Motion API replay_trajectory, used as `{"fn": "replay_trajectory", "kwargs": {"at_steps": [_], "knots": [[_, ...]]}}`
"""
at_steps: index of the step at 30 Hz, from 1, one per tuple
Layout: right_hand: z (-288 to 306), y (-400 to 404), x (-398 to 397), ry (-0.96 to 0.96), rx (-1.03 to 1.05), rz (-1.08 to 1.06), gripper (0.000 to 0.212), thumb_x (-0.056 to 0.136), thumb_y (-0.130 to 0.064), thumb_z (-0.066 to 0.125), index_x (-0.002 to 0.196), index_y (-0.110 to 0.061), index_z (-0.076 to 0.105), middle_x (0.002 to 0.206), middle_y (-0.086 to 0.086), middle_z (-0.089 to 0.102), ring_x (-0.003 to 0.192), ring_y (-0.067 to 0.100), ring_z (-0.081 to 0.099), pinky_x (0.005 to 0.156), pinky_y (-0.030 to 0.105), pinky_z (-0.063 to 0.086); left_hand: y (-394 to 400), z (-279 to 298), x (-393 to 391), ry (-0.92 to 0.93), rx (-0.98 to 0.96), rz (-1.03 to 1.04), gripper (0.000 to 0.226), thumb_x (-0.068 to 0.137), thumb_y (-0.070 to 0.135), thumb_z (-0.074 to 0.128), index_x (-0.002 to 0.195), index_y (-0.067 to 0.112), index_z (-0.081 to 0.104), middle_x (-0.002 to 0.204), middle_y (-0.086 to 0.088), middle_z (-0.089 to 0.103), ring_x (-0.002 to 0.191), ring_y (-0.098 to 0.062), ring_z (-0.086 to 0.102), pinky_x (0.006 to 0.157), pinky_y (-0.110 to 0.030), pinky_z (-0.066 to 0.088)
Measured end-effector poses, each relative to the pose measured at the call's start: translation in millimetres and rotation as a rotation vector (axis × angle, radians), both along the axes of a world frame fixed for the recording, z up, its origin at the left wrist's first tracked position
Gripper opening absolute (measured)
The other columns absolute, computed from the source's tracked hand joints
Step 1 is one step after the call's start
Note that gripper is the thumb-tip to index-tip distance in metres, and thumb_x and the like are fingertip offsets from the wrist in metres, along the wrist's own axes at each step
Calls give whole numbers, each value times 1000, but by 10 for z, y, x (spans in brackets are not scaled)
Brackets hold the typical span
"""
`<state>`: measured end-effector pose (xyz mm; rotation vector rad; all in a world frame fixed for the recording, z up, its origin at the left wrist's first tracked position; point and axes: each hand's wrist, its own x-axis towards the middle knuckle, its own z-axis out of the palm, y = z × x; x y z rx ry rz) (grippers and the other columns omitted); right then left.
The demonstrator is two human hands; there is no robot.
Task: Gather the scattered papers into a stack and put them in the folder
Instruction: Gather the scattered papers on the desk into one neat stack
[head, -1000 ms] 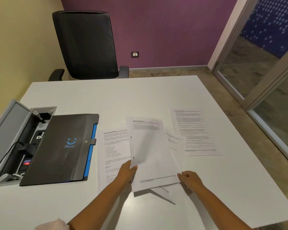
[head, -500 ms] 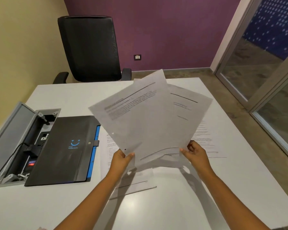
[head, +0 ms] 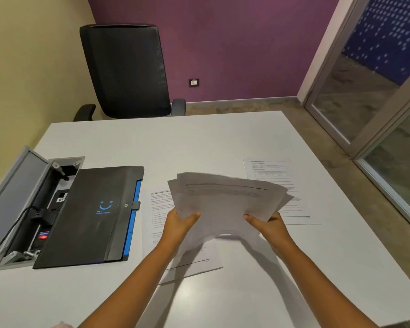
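Note:
I hold a loose bundle of papers [head: 225, 200] just above the white table [head: 199, 138], fanned and tilted away from me. My left hand [head: 179, 221] grips its left edge and my right hand [head: 268, 224] grips its right edge. One printed sheet [head: 156, 209] lies flat under my left forearm. Another sheet [head: 270, 169] lies flat to the right, partly hidden by the bundle. The black folder [head: 90, 216] with a blue smile logo lies shut on the left, a blue edge showing along its right side.
An open grey cable box [head: 21, 197] with plugs and wires sits sunk in the table at the far left, touching the folder. A black office chair [head: 126, 69] stands behind the table. Glass doors [head: 376, 102] are at the right.
The bundle was lifted and fanned high in front of me half a second ago; it has now come down close to the table, with both hands still on its edges.

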<state>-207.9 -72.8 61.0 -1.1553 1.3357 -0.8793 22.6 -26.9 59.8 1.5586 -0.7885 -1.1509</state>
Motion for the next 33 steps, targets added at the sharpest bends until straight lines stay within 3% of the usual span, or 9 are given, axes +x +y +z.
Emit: {"fn": "replay_trajectory", "kwargs": {"at_steps": [3,5,7,11,14,17,20,26,33], "knots": [[-83,31,7,78,-20,106,23,82,-5,69,93,-24,65,81,-15,73,83,0,67,70,13,53,20,-86,-23,-35,66,12,24,84,12,64,104,23,59,101,5,62,89,-12,58,81,-24,44],[-144,51,55,267,-7,218,17,86,-7,64,101,-13,59,87,-7,64,93,13,60,80,24,49,26,-149,-49,-69,161,41,36,87,11,60,122,8,53,116,-9,60,104,-27,56,89,-31,43],[-219,51,100,457,18,221,14,88,-15,62,101,-11,58,89,-1,62,91,19,58,79,31,45,31,-199,-51,-78,208,88,43,88,10,58,128,1,47,129,-17,55,117,-34,52,98,-35,42],[-245,-1,222,390,-46,111,19,89,-17,60,107,-12,61,98,4,66,97,25,63,72,25,46,34,-267,54,-106,186,156,59,87,14,60,139,1,35,144,-17,41,132,-35,39,112,-43,31],[-269,11,385,341,-17,83,30,89,-16,59,119,-13,56,103,-3,60,97,14,57,81,20,43,120,-343,198,-57,206,240,50,89,15,58,134,3,42,139,-15,48,126,-34,45,108,-40,35],[-343,3,610,363,41,156,42,89,-11,58,131,-10,48,121,5,60,98,12,52,85,21,41,218,-393,327,-5,286,348,40,89,17,57,125,3,50,126,-17,57,109,-34,55,99,-43,45],[-433,-7,814,420,99,223,45,89,-10,57,132,-9,45,123,9,59,104,18,55,83,18,39,299,-432,457,-141,371,369,31,90,15,56,116,0,54,117,-20,60,93,-30,55,87,-40,48],[-722,191,880,633,268,384,54,90,-18,55,139,-6,35,142,10,45,130,23,45,103,25,35,503,-621,607,-322,539,363,54,82,6,63,131,3,40,132,-21,50,111,-38,54,89,-45,45],[-770,226,781,610,339,321,39,89,-24,55,122,-4,52,125,11,60,113,26,58,85,23,42,570,-686,563,-21,546,194,40,89,7,55,127,2,44,126,-20,55,100,-32,53,94,-46,45]]}}
